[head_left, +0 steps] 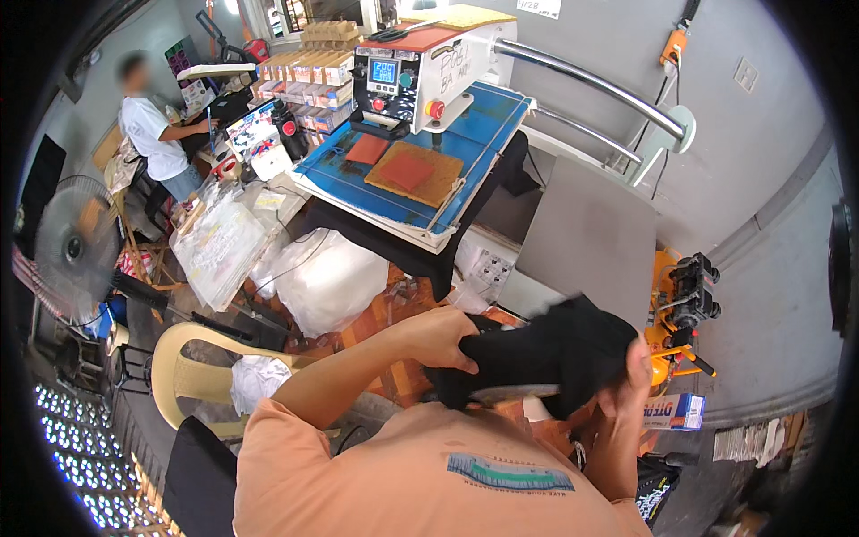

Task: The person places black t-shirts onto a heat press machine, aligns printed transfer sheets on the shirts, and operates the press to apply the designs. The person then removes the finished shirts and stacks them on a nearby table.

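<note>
Held up in front of my chest is a bunched black cloth (537,353), probably a garment, though its folds hide its shape. My left hand (452,342) grips its left side with the thumb on top. At the other end my right hand (629,383) has its fingers closed around the cloth's right edge; part of this hand is hidden. Just beyond the cloth lies the flat grey plate (586,242) of a heat press. Farther off stands the press's white head unit (429,85) with its display, over a blue-topped plate (331,170).
A yellow plastic chair (183,345) with a white cloth stands at left, near a fan (76,246). A large white plastic bag (331,282) sits below the press. To the right are an orange compressor (667,313) and a box (680,412). Another person (161,134) works far left.
</note>
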`<state>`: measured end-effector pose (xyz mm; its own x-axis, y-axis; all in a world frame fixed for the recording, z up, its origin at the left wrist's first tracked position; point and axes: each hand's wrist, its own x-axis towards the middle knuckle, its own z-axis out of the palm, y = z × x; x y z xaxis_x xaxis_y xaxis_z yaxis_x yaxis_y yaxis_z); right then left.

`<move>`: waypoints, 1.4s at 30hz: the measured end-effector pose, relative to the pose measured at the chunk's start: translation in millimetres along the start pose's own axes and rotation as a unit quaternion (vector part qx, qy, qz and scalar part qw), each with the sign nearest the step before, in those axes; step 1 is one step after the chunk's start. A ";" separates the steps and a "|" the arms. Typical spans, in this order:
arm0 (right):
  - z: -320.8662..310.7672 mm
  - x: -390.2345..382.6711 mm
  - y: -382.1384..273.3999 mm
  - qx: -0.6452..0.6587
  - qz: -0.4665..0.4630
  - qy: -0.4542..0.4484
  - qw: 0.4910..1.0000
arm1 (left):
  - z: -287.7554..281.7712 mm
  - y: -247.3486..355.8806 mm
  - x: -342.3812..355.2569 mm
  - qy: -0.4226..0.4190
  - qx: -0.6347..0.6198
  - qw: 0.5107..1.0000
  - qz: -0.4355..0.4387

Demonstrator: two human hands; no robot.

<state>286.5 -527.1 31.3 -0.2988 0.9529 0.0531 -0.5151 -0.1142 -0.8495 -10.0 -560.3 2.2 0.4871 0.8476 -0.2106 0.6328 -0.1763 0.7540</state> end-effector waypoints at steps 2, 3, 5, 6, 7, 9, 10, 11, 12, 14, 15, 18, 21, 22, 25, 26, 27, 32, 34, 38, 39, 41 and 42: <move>-5.5 2.1 -3.3 -0.117 -0.028 -0.036 0.992 | 9.1 -21.6 -2.9 0.019 -0.026 0.999 0.026; -6.6 1.7 -4.0 -0.210 -0.046 -0.037 0.976 | 11.7 -25.2 -5.0 0.035 -0.106 0.991 0.072; -2.0 -1.1 -8.0 -0.526 -0.081 0.013 0.847 | 9.5 -29.9 -11.1 0.047 -0.204 0.974 0.087; -17.1 0.6 -2.3 -0.574 -0.126 0.044 0.808 | -0.6 -13.0 -14.8 0.033 -0.226 0.972 0.061; -21.0 1.2 -8.2 -0.615 -0.134 0.077 0.773 | -6.2 -4.8 -15.5 0.020 -0.248 0.968 0.034; -53.8 1.2 -16.2 -0.679 -0.214 0.121 0.692 | -3.0 -5.8 -10.7 0.084 -0.075 0.994 -0.001; -67.0 -2.7 -15.8 -0.679 -0.227 0.158 0.680 | -3.5 -4.9 -7.5 0.074 0.000 0.996 -0.050; -81.4 -3.5 -11.0 -0.678 -0.240 0.196 0.666 | -3.7 -7.8 -4.4 0.062 0.076 0.991 -0.094; -95.5 -4.8 -11.4 -0.677 -0.257 0.237 0.648 | -0.4 -19.3 -1.2 0.037 0.135 0.984 -0.113; -114.9 -6.3 -16.6 -0.638 -0.223 0.303 0.672 | -3.5 -36.8 0.5 0.090 0.211 0.972 -0.057; -133.0 -9.9 -21.3 -0.603 -0.202 0.324 0.701 | -11.7 -40.3 2.1 0.168 0.215 0.962 0.018; -150.1 -16.2 -53.7 -0.539 -0.149 0.218 0.800 | -44.3 -35.1 4.3 0.141 -0.200 0.966 -0.082; -136.1 3.7 -72.7 -0.669 -0.116 0.241 0.694 | -60.1 -24.2 24.1 0.274 -0.307 0.909 0.071; -145.2 8.6 -78.4 -0.693 -0.120 0.259 0.662 | -71.7 -12.9 39.7 0.269 -0.279 0.920 0.066; -212.4 25.5 -103.4 -0.686 -0.208 0.324 0.618 | -108.2 5.1 88.0 0.326 -0.169 0.910 0.190; -225.1 29.5 -121.3 -0.571 -0.198 0.340 0.721 | -122.6 6.9 98.5 0.357 -0.150 0.900 0.200; -235.4 34.6 -138.7 -0.440 -0.185 0.346 0.808 | -139.9 8.8 107.3 0.388 -0.127 0.888 0.210; -256.1 160.0 -211.7 -0.391 -0.226 0.385 0.805 | -227.1 42.7 224.0 0.502 0.078 0.861 0.031; -243.6 237.1 -227.3 -0.482 -0.190 0.392 0.760 | -258.7 42.5 294.9 0.485 0.133 0.864 0.014; -318.2 358.3 -215.3 -0.586 -0.040 0.385 0.712 | -295.0 3.3 420.4 0.464 0.265 0.844 -0.028; -345.8 381.3 -203.1 -0.672 0.003 0.365 0.644 | -293.9 -16.8 445.6 0.462 0.313 0.830 -0.005; -381.3 417.3 -167.1 -0.697 0.127 0.353 0.612 | -273.1 -34.8 493.6 0.409 0.300 0.849 -0.151; -379.8 432.7 -146.8 -0.686 0.177 0.346 0.615 | -264.3 -62.2 508.6 0.404 0.288 0.849 -0.181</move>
<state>537.9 8.7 -20.4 0.4609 0.8822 -0.0958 0.7887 -0.4568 -0.4115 39.3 14.0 12.6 -0.2277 0.9239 0.3074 0.9557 0.1516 0.2523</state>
